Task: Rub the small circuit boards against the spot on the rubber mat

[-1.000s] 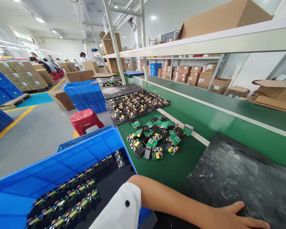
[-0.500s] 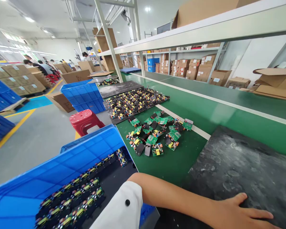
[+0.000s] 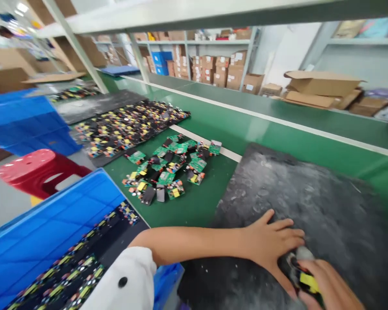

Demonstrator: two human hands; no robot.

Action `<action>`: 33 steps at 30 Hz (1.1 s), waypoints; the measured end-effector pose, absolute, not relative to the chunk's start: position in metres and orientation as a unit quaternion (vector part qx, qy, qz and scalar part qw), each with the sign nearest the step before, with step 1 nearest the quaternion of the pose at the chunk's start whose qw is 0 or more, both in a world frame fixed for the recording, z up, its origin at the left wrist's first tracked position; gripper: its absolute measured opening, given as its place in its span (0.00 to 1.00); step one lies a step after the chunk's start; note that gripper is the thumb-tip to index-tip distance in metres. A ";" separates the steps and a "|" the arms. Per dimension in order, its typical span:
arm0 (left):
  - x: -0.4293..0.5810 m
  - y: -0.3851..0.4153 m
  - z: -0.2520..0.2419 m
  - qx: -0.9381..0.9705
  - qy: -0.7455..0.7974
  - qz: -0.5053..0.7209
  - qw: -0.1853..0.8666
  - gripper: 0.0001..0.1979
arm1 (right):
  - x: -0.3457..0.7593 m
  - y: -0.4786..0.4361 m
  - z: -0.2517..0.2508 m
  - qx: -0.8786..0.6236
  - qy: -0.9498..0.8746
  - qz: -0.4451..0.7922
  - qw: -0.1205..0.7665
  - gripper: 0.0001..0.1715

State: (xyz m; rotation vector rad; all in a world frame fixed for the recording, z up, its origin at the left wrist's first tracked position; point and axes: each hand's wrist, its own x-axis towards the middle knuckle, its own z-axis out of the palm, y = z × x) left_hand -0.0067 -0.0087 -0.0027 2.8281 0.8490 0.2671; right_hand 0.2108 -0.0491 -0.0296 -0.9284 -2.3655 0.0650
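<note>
The left arm stretches across, and the left hand (image 3: 271,242) is palm down over one big black mat (image 3: 278,181), fingers spread wide. The right hand (image 3: 331,284) grips one small board (image 3: 308,282) beside the left thumb, above that mat. One red stool (image 3: 35,170) stands nearby.

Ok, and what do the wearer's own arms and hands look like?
The left arm wears a loose white sleeve with one round black button, ending near the elbow. The left hand and right hand look ungloved. The right sleeve is out of view.
</note>
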 end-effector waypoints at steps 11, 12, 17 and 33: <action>-0.005 0.013 -0.011 0.937 0.272 0.107 0.192 0.50 | 0.202 -0.040 0.000 -0.371 -0.902 0.017 0.219 0.23; -0.005 0.013 -0.011 0.938 0.272 0.103 0.188 0.49 | 0.202 -0.041 0.001 -0.356 -0.910 0.016 0.211 0.25; -0.005 0.013 -0.010 0.943 0.275 0.085 0.164 0.53 | 0.204 -0.036 0.003 -0.429 -0.875 0.029 0.220 0.24; -0.004 0.014 -0.009 0.949 0.269 0.086 0.143 0.52 | 0.206 -0.039 0.007 -0.355 -0.914 0.016 0.197 0.26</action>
